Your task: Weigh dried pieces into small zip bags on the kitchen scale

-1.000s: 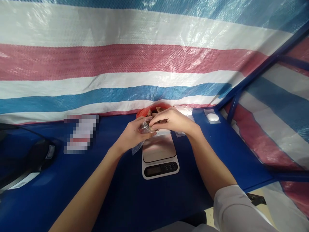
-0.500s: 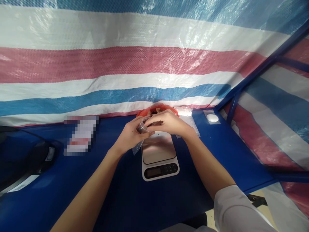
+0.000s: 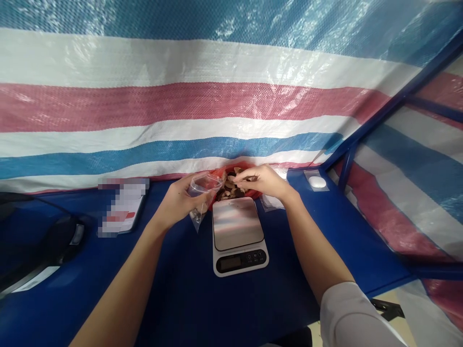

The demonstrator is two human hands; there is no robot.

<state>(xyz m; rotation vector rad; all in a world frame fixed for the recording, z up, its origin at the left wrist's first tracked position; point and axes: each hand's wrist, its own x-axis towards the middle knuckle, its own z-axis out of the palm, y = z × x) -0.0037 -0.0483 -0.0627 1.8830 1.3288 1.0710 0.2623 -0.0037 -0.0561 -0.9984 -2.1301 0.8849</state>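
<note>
My left hand (image 3: 181, 198) grips a clear plastic bag (image 3: 206, 183) by its upper part, its mouth spread wide. A few pale pieces show low in the bag. Just right of it, my right hand (image 3: 262, 180) is over a red plastic bag (image 3: 255, 194) filled with brown, dried-looking slices (image 3: 230, 185). The fingertips of that hand are drawn together in a pinch at the slices; what lies between them I cannot make out. Directly in front of the red bag stands a white kitchen scale (image 3: 238, 231) with a bare metal plate.
Flat clear bags (image 3: 273, 201) lie beneath and behind my right wrist. A white round object (image 3: 317, 182) on clear plastic sits farther right. At left are a partly blurred phone (image 3: 125, 207) and a black object (image 3: 61, 236). Striped sheeting (image 3: 217, 103) backs the blue table (image 3: 188, 299).
My right hand has left the mouth of the clear bag and moved right to the brown slices. My left hand has shifted slightly left with the bag, uncovering more slices.
</note>
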